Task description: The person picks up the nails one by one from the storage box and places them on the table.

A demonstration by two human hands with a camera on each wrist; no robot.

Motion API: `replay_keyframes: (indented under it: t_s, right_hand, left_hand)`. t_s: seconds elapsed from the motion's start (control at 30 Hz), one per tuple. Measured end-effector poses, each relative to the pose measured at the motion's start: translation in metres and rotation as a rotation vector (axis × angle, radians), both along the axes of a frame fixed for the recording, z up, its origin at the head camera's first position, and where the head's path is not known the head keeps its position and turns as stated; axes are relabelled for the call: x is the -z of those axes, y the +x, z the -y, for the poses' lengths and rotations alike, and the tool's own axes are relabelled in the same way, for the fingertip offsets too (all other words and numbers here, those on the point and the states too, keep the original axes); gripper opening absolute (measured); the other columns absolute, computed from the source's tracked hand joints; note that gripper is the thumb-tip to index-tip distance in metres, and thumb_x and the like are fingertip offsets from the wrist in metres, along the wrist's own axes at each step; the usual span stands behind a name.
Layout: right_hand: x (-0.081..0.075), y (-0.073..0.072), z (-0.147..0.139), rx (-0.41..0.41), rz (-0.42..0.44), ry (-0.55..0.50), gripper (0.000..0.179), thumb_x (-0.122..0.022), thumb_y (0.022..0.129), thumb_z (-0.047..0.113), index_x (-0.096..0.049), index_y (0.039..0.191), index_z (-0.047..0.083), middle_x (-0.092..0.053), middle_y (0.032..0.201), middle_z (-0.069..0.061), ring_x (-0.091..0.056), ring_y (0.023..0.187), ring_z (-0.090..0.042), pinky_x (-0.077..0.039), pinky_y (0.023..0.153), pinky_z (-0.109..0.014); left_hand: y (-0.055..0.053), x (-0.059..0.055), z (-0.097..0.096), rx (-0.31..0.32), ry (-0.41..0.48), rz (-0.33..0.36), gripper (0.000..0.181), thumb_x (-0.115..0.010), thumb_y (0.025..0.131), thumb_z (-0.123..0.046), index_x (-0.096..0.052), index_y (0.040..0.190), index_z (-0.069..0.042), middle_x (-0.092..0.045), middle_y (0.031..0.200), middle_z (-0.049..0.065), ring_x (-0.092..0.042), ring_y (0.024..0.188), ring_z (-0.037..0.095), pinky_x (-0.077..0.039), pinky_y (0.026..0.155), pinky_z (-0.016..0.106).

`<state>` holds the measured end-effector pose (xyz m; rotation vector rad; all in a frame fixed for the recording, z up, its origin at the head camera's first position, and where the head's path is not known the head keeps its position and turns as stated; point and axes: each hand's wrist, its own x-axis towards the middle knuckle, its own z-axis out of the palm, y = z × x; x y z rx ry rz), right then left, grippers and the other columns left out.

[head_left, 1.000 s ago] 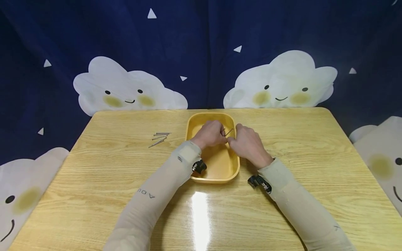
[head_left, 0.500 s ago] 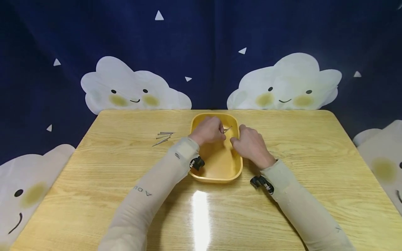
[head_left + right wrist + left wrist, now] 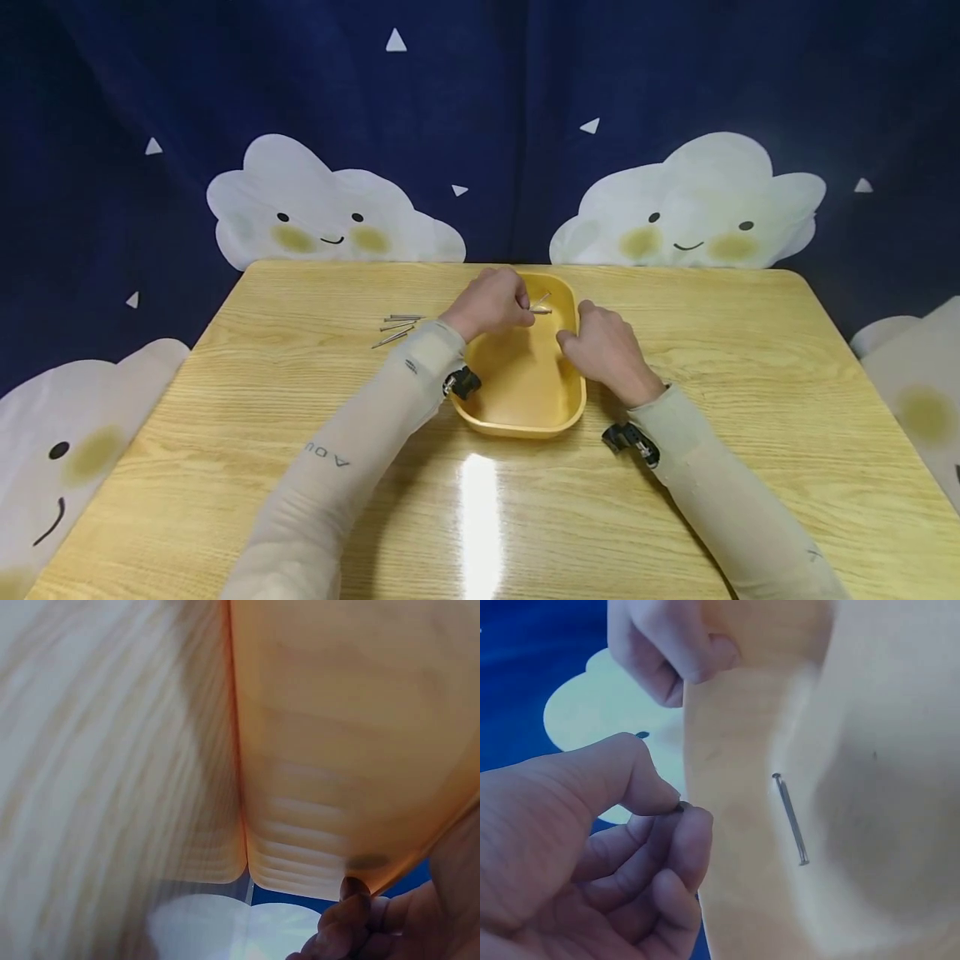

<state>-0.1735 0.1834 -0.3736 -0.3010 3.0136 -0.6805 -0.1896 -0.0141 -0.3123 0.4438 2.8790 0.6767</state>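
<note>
My left hand hovers over the far left part of a yellow tray, pinching a thin metal nail between thumb and forefinger. In the left wrist view only a dark bit of that nail shows at the fingertips of the left hand; the rest is hidden. On the tray floor beyond the fingers lie nails close together, a head showing at either end. My right hand grips the tray's right rim, thumb inside; its fingers curl at the edge of the tray wall.
Several loose nails lie on the wooden table left of the tray. Behind the table hangs a dark blue curtain with cloud faces. A small black camera sits on each wrist.
My left hand has drawn back left and away from the right hand, taking the pinched nail with it. The nails on the tray floor now show more fully. The right hand keeps its hold.
</note>
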Motion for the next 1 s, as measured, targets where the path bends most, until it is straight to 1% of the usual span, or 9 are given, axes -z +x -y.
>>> replay_keyframes:
  t_s: [0.17,0.37,0.47,0.73,0.83,1.0]
  right_hand:
    - [0.001,0.000,0.000,0.000,-0.004,0.003,0.034,-0.055,0.095,0.032,-0.056,0.104,0.000,-0.066,0.092,-0.022,-0.064,0.082,-0.039,-0.048,0.068,-0.047]
    - [0.000,0.001,0.000,-0.004,0.021,0.001,0.036,-0.054,0.096,0.032,-0.056,0.108,-0.001,-0.066,0.096,-0.022,-0.063,0.082,-0.037,-0.048,0.068,-0.044]
    - [0.000,0.001,0.000,-0.005,0.024,-0.002,0.036,-0.054,0.096,0.032,-0.056,0.109,-0.001,-0.066,0.097,-0.022,-0.062,0.081,-0.036,-0.048,0.067,-0.044]
    - [0.000,0.000,-0.002,-0.010,0.009,-0.008,0.037,-0.054,0.096,0.032,-0.057,0.109,-0.002,-0.066,0.096,-0.023,-0.062,0.081,-0.036,-0.049,0.068,-0.045]
    - [0.000,0.000,-0.002,-0.013,0.008,-0.007,0.037,-0.054,0.096,0.032,-0.057,0.110,-0.003,-0.066,0.096,-0.023,-0.063,0.082,-0.036,-0.050,0.069,-0.047]
    - [0.000,0.001,-0.001,-0.015,0.005,-0.007,0.036,-0.054,0.095,0.031,-0.057,0.108,-0.003,-0.065,0.094,-0.023,-0.062,0.080,-0.036,-0.049,0.068,-0.045]
  left_hand:
    - [0.001,-0.003,0.007,0.005,0.019,-0.036,0.006,-0.077,0.084,-0.017,-0.077,0.084,-0.011,-0.071,0.088,-0.001,-0.057,0.077,0.015,-0.045,0.069,0.024]
    - [0.002,-0.007,0.016,-0.031,0.043,-0.048,0.008,-0.077,0.084,-0.018,-0.075,0.087,-0.012,-0.073,0.092,0.001,-0.060,0.082,0.017,-0.051,0.076,0.028]
    - [0.002,-0.008,0.021,-0.047,0.049,-0.054,0.007,-0.076,0.084,-0.018,-0.075,0.087,-0.012,-0.073,0.091,0.000,-0.060,0.082,0.017,-0.051,0.077,0.028]
    - [0.002,-0.009,0.035,-0.077,0.083,-0.047,0.005,-0.072,0.084,-0.017,-0.074,0.086,-0.012,-0.071,0.085,-0.001,-0.059,0.076,0.015,-0.049,0.073,0.027]
    - [0.003,-0.010,0.039,-0.086,0.095,-0.041,0.004,-0.071,0.086,-0.016,-0.074,0.086,-0.013,-0.070,0.084,-0.001,-0.059,0.076,0.015,-0.049,0.074,0.028]
    - [0.004,-0.012,0.047,-0.092,0.102,-0.030,0.005,-0.070,0.086,-0.017,-0.073,0.088,-0.013,-0.069,0.086,0.000,-0.059,0.077,0.016,-0.050,0.077,0.030]
